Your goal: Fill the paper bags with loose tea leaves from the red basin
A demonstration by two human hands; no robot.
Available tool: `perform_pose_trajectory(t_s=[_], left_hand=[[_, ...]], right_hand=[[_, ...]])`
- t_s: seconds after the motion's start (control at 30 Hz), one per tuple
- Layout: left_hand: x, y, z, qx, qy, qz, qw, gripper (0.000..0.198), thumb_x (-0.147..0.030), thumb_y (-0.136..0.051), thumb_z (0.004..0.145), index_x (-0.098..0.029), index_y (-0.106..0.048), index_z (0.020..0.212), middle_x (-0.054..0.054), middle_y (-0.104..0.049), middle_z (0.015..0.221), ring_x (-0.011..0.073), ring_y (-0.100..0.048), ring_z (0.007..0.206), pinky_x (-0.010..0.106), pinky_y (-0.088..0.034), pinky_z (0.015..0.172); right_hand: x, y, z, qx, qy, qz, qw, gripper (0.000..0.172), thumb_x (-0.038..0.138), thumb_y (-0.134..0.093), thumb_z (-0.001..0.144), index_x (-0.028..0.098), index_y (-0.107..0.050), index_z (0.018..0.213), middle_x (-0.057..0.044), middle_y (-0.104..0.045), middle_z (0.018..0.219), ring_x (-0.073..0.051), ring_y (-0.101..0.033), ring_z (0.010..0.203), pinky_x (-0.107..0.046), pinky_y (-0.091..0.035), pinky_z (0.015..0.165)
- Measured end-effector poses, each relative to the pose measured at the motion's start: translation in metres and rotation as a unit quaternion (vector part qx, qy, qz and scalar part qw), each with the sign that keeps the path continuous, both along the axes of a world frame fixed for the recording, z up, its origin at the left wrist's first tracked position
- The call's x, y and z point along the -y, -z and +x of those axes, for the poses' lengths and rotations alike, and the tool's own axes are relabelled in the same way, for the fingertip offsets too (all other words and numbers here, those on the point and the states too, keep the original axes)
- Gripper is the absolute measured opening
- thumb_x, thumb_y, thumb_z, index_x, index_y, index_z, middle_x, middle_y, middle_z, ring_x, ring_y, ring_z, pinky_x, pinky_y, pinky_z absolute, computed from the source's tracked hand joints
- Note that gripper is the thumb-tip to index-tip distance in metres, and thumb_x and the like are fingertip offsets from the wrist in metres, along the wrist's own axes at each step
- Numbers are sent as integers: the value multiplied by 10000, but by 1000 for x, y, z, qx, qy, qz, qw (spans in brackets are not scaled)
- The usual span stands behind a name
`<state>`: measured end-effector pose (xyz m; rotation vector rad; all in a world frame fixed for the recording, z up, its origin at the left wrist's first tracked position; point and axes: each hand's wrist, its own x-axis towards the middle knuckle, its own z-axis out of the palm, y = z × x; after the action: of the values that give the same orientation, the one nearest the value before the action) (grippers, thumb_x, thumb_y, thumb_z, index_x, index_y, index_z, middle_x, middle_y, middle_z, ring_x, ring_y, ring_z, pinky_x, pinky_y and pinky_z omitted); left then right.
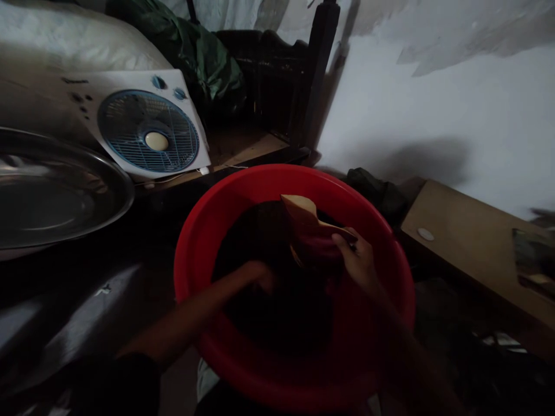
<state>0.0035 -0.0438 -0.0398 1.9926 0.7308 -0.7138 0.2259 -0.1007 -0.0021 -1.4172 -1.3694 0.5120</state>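
Note:
A large red tub (195,248) stands in the middle, with a dark mass (277,312) inside that is too dim to make out. Over its right half, my right hand (356,257) grips the edge of a reddish-brown scoop-like piece (310,231) with a pale rim, thumb on the near side. The piece is tilted above the dark contents. My left hand (261,276) reaches in from the left and is low over or in the dark contents; its fingers are blurred and lost in shadow.
A white box fan (191,110) and a wide metal basin (124,193) are at the left, near a green bag (217,75). A dark wooden post (321,69) rises behind the tub. On the right is a tan tabletop (468,231).

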Motion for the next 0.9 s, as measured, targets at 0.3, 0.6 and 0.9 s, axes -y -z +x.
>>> perform_pose_trajectory(t_s=[0.3, 0.6, 0.9], left_hand=[[-29, -104, -24, 323, -178, 300, 880, 290, -372, -446, 984, -217, -516, 1219, 63, -664, 1100, 198, -660, 931, 343, -530, 839], [-44, -121, 22, 284, -67, 447, 845, 170, -272, -523, 962, -178, -608, 1076, 80, -609, 1104, 228, -582, 1066, 390, -459, 983], [-46, -106, -10, 493, -181, 393, 755, 166, -260, -507, 977, -205, -613, 1092, 57, -612, 1227, 159, -576, 1160, 340, -452, 1039]], right_hand=[[-2, -3, -4, 2, -43, 5, 999, 304, 510, -616, 882, 222, -702, 923, -5, -719, 850, -191, -663, 821, -285, -505, 762], [-2, -1, -5, 3, -37, 10, 999, 346, 555, -613, 862, 220, -696, 883, -18, -721, 817, -202, -665, 776, -291, -515, 710], [-4, 1, -4, 7, -14, 38, 999, 326, 531, -623, 854, 213, -693, 873, -35, -739, 842, -214, -676, 798, -302, -526, 735]])
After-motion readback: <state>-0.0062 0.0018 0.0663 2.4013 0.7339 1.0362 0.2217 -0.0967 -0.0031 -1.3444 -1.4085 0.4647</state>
